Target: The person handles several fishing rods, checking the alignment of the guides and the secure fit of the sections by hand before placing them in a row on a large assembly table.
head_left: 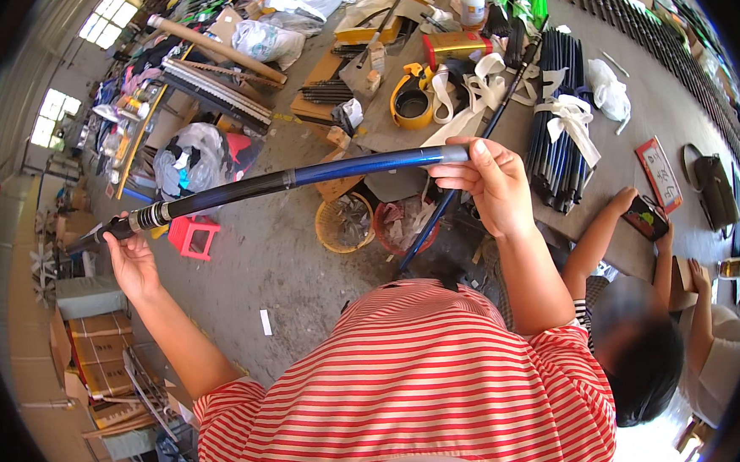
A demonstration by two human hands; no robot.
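A long blue and black fishing rod section (341, 167) stretches level across the view, held up in front of me at both ends. My left hand (137, 266) pinches its dark end, close to some silvery rings. At the other end, my right hand (496, 181) has its thumb and fingers closed round the grey tip part. Beneath and behind my right hand, a second dark blue rod (431, 225) slants from the table toward the floor. White cloth strips (479, 79) lie on the table beyond that hand.
A bundle of dark rods (554, 126) tied with white cloth lies on the table (600, 47), near a yellow tape dispenser (413, 100). Below stand a wicker basket (329, 233) and a pink stool (192, 236). Two people sit close at my right; one handles a dark pouch (645, 218).
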